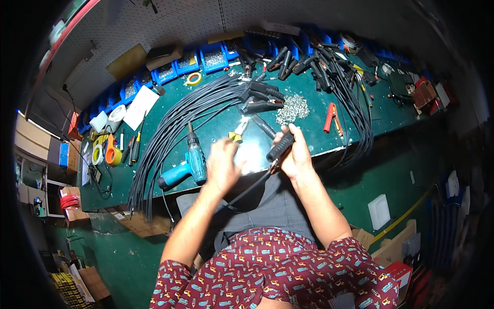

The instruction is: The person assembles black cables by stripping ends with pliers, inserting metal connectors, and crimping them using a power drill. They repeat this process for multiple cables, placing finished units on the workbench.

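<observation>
My right hand (298,157) is closed around a black-handled cable clamp (280,148), held just off the front edge of the bench. A black cable (247,191) runs from the clamp down over my lap. My left hand (223,164) is over the bench edge with thumb and fingers apart; its fingertips are partly hidden and slightly blurred. Just past them lies a small yellow-and-white item (236,135) whose kind I cannot make out. A teal cordless drill (191,164) lies left of that hand. Beyond my right hand are a loose black sleeve (263,126) and a pile of small metal fasteners (293,109).
Long black cables (177,116) curve across the green bench (206,88), with more clamps (262,98) at their far ends. A red clamp (330,118) lies to the right. Blue bins (212,57) line the back. Tape rolls (113,152) and screwdrivers (136,148) lie left.
</observation>
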Demonstrator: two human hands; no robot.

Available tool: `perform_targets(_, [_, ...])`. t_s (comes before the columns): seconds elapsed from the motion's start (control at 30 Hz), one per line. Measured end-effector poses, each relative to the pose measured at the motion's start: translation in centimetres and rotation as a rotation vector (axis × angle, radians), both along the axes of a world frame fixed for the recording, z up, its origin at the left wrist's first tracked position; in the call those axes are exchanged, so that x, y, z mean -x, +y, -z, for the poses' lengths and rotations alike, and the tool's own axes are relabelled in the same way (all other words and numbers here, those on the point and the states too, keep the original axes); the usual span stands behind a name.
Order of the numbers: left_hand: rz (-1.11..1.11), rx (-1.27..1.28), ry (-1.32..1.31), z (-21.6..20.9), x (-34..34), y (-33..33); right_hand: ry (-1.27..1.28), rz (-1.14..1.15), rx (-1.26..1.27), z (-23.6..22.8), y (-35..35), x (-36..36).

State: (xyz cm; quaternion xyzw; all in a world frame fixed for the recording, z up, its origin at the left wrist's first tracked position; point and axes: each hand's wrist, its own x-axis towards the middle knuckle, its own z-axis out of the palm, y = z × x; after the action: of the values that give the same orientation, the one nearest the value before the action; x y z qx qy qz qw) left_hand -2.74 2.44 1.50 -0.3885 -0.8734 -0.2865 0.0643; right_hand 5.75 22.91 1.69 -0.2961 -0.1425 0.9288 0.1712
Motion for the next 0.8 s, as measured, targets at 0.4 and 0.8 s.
perform_targets(0.4, [-0.225, -0.169, -0.756, 5.5, 6.0, -2.5, 0.293, -0.308, 0.191, -2.4, -0.2, 0.4])
perform_targets(0.8, [0.373, -0.073, -1.225, -5.2, -2.8, -9.5, 0.385, -0.443, 0.250, -4.1, -0.4, 1.1])
